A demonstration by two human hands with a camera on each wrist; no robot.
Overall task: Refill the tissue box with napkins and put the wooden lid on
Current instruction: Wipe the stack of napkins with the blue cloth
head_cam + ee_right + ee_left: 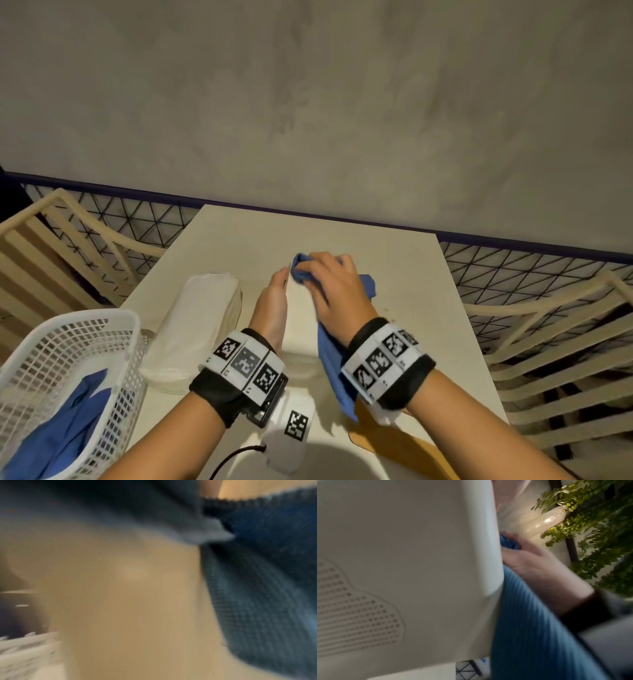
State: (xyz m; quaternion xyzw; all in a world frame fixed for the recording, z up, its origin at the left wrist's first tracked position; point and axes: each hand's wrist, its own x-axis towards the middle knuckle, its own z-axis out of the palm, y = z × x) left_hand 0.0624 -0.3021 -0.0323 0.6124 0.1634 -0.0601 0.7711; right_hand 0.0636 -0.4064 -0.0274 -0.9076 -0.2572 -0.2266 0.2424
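the right hand [337, 291] curls its fingers round a bunched blue napkin [303, 270] directly over the white tissue box [298, 346], whose long axis runs from the person toward the wall. the left hand [272, 305], fingers straight, steadies the box's left side. the wooden lid [380, 435] lies near the right wrist, probably partly under the cloth. a wrapped white pack [198, 318] and a basket [68, 373] with more blue cloth sit left, clear of the move.

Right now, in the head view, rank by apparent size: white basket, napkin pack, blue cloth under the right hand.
1. white basket, though nearest the camera
2. napkin pack
3. blue cloth, partly hidden by the right hand, so its rank below the pack is unsure
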